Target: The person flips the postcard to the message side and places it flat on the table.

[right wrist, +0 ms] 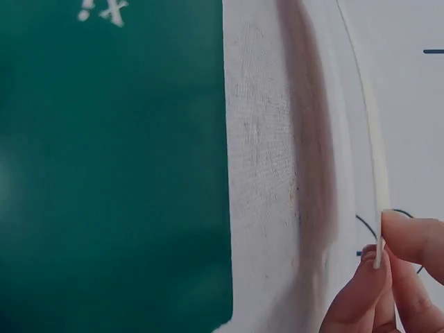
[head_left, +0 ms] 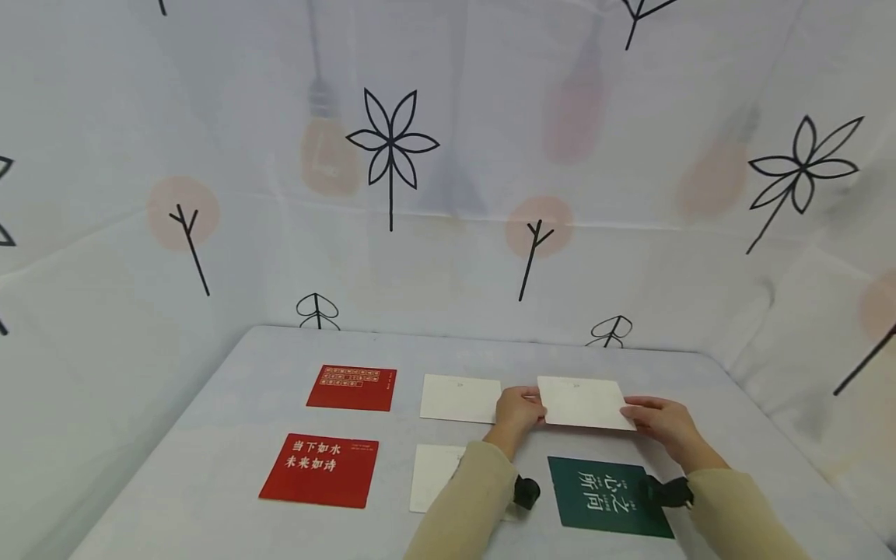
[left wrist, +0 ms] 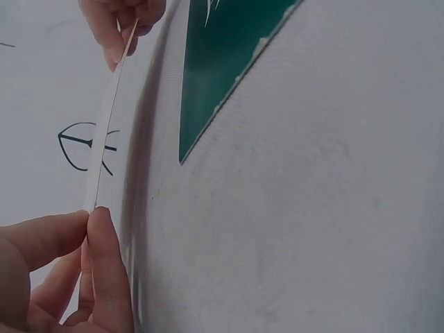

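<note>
A cream card point(head_left: 584, 403) is held up above the far right part of the table, its plain side with a small printed mark showing in the head view. My left hand point(head_left: 516, 412) pinches its left edge between thumb and fingers. At the opposite edge my right hand point(head_left: 661, 424) pinches it the same way. Seen from both wrists, the card is edge-on and thin, and a shadow falls on the cloth beneath it. Closer to me, a dark green card point(head_left: 595, 498) with white characters lies flat, partly covered by the right wrist's camera.
Two red cards, one with a grid of small boxes point(head_left: 352, 388) and one with white characters point(head_left: 320, 471), lie on the left. Between them and my hands are two cream cards, a far one point(head_left: 458, 398) and a near one point(head_left: 434, 470) under my left sleeve. Patterned cloth point(head_left: 448, 272) hangs behind.
</note>
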A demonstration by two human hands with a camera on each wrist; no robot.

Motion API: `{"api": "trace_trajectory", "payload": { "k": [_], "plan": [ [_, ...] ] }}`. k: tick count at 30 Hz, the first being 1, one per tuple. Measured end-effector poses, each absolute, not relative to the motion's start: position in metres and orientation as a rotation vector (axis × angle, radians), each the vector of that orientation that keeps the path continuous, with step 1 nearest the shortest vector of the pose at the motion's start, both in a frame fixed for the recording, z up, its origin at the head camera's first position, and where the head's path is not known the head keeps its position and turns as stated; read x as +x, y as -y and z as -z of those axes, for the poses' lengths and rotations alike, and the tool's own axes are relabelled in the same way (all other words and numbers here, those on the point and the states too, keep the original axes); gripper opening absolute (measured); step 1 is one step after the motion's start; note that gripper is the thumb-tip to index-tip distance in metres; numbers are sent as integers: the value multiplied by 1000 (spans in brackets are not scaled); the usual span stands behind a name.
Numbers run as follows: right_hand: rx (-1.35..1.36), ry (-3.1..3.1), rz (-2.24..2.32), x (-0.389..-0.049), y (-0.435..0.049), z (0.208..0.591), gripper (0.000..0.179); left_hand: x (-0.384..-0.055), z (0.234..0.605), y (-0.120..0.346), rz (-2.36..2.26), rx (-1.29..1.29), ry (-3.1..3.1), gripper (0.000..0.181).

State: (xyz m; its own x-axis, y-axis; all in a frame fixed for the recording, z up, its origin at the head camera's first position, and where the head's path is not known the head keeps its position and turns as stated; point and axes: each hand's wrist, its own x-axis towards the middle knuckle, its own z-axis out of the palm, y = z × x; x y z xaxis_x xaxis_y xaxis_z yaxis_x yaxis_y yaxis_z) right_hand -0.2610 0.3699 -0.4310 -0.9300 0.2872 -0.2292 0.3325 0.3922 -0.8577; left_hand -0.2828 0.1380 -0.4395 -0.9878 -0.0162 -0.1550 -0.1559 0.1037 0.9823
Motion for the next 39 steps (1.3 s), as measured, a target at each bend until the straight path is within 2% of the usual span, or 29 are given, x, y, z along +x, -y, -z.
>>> {"api": "trace_trajectory", "payload": {
  "k": [5,13,20,31,39],
  "plan": [
    [607,-2623,1548,-266,-370,437,61,-283,439,-137,-1964,-166,-2294,31],
    [590,-2610,1512,-269,-371,439,56,-282,438,-134,-1851,-149,-2374,22],
    [561,-2588,1520,-269,-371,436,48,-276,433,-130,-1712,-123,-2490,21],
    [542,-2662,1426,-269,-368,437,47,-274,428,-129,-1465,-41,-2664,22],
    [570,-2689,1416,-269,-364,436,44,-274,433,-131,-1544,-64,-2637,21]
  ]
}}
